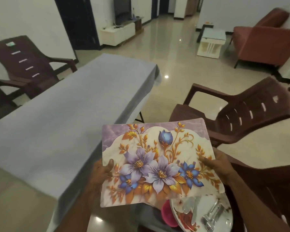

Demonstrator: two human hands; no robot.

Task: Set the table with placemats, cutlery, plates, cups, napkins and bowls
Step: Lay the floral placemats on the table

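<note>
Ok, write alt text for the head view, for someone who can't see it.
A person's left hand and right hand hold a floral placemat by its side edges, off the right of a long table under a grey cloth. Below the placemat lies a plate bearing cutlery; brown plastic chairs stand around.

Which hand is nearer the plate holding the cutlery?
Right. The right hand grips the floral placemat's edge just above the plate; the left hand grips the opposite edge, farther off.

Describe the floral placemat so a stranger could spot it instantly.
Start at the long table under a grey tablecloth. Just right of its near end, the left hand and right hand grip a rectangular placemat, the only item printed with purple and blue flowers.
</note>
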